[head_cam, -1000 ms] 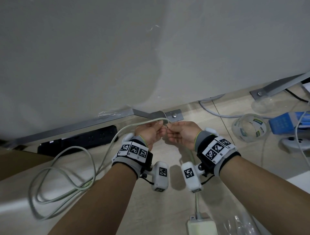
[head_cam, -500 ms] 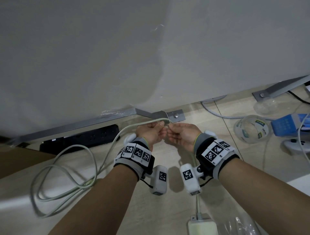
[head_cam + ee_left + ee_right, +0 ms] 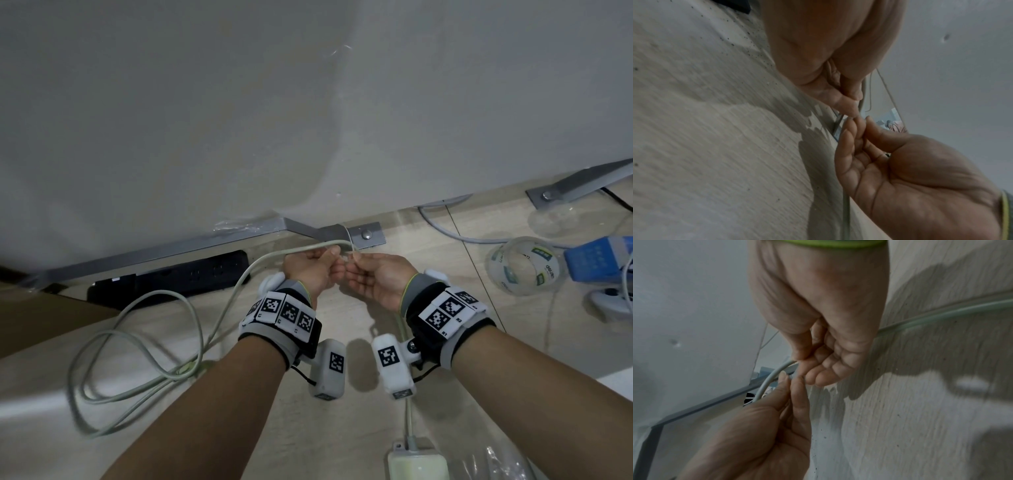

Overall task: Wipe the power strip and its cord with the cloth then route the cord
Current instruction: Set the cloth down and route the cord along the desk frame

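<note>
Head view: left hand [image 3: 313, 274] and right hand [image 3: 376, 282] both pinch the pale cord [image 3: 239, 284], which trails toward eight o'clock beside the metal bracket [image 3: 363, 234].

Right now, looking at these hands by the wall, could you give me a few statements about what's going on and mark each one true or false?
1. Both hands meet at the pale cord close to the metal bracket. True.
2. The left hand is wiping the cord with a cloth. False: no cloth shows in any view; its fingers pinch the bare cord.
3. A black power strip lies along the foot of the wall. True.
4. The cord runs dead straight across the floor. False: it lies in loose loops to the left.
5. The right hand holds the roll of clear tape. False: the roll sits on the floor to the right, apart from it.
</note>
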`<action>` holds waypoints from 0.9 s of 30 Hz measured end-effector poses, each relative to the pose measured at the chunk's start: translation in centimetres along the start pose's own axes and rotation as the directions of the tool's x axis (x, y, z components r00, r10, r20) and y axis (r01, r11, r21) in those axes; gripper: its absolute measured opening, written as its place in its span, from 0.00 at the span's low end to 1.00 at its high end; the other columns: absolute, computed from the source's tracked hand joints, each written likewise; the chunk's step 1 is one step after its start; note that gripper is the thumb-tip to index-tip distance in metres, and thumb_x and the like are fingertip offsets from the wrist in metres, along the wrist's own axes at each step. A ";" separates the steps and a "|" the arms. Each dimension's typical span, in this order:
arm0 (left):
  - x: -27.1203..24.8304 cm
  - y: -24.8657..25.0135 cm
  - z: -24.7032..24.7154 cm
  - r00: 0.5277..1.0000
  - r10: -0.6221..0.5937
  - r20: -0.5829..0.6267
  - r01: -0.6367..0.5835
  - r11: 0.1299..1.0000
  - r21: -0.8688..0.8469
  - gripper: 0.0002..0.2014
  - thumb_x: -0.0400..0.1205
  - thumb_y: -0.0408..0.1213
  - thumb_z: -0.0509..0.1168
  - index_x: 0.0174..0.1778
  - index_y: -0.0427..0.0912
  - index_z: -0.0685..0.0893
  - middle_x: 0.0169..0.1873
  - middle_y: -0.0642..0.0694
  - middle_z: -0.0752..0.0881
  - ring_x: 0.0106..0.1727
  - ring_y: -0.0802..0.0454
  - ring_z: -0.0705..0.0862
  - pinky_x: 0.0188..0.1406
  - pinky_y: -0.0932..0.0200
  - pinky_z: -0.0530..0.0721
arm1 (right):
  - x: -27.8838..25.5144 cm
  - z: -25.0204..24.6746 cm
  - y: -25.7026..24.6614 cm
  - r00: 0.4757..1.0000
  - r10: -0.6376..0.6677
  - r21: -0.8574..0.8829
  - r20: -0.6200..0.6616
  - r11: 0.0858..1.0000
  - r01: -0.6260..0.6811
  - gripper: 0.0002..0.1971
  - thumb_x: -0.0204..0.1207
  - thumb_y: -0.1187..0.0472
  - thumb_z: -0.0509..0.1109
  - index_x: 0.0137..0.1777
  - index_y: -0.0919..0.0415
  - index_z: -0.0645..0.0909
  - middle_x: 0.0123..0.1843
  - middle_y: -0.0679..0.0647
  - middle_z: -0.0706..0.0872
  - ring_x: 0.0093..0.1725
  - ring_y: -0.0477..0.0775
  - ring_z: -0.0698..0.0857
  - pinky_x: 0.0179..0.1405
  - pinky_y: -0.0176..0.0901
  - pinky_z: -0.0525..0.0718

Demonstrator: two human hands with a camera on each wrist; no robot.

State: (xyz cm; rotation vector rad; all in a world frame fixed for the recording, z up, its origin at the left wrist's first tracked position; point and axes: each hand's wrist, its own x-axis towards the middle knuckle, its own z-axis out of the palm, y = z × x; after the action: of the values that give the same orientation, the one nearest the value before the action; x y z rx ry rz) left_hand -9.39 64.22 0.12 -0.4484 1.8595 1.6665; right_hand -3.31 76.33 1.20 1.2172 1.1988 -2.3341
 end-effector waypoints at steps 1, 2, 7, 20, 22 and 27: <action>0.0 0.0 0.0 1.000 0.001 0.002 -0.001 1.000 -0.006 0.05 0.77 0.34 0.74 0.39 0.36 0.88 0.37 0.36 0.91 0.39 0.41 0.92 0.48 0.41 0.89 | 0.1 0.0 0.0 1.000 -0.003 0.001 -0.004 1.000 0.003 0.16 0.80 0.64 0.68 0.62 0.74 0.80 0.51 0.65 0.87 0.45 0.58 0.86 0.35 0.41 0.88; -0.1 0.0 0.1 1.000 0.001 0.005 -0.001 1.000 -0.011 0.05 0.77 0.33 0.73 0.38 0.36 0.88 0.37 0.36 0.91 0.39 0.41 0.92 0.48 0.42 0.90 | 0.1 0.1 0.1 1.000 -0.006 0.002 -0.007 1.000 0.006 0.16 0.79 0.64 0.69 0.62 0.74 0.80 0.49 0.64 0.87 0.44 0.57 0.86 0.34 0.41 0.88; -0.2 0.0 0.2 1.000 0.003 -0.002 -0.003 1.000 -0.029 0.06 0.76 0.34 0.74 0.40 0.34 0.89 0.37 0.35 0.91 0.40 0.39 0.91 0.49 0.41 0.89 | 0.1 0.2 0.1 1.000 -0.008 0.001 0.000 1.000 0.008 0.16 0.80 0.64 0.68 0.63 0.76 0.80 0.53 0.68 0.87 0.44 0.58 0.88 0.33 0.40 0.88; -0.3 -0.2 0.5 0.999 -0.034 0.027 0.036 0.995 -0.090 0.07 0.78 0.33 0.72 0.38 0.34 0.88 0.35 0.36 0.91 0.34 0.46 0.90 0.38 0.55 0.90 | 0.1 0.4 0.3 0.999 -0.036 -0.006 -0.041 0.999 0.036 0.05 0.78 0.64 0.70 0.47 0.67 0.82 0.37 0.60 0.85 0.34 0.54 0.85 0.26 0.39 0.85; -0.4 -0.2 0.4 0.998 -0.050 0.035 0.054 0.993 -0.107 0.07 0.78 0.34 0.72 0.38 0.33 0.88 0.33 0.38 0.91 0.32 0.49 0.90 0.31 0.61 0.88 | 0.1 0.5 0.4 0.998 -0.043 0.002 -0.051 0.999 0.043 0.05 0.79 0.65 0.70 0.46 0.68 0.82 0.35 0.59 0.84 0.31 0.53 0.84 0.25 0.39 0.85; -0.4 -0.1 0.1 0.999 -0.049 0.023 0.052 0.990 -0.134 0.07 0.79 0.33 0.70 0.39 0.32 0.88 0.33 0.38 0.91 0.32 0.48 0.90 0.28 0.62 0.86 | 0.1 0.5 0.2 0.999 -0.030 0.003 -0.031 1.000 0.030 0.10 0.80 0.65 0.68 0.54 0.73 0.82 0.43 0.64 0.87 0.36 0.56 0.87 0.27 0.39 0.85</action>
State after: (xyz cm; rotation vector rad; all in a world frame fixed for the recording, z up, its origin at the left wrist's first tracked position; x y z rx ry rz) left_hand -9.02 64.29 0.29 -0.5285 1.7146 1.7623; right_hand -3.58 75.86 1.19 1.2498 1.2317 -2.3478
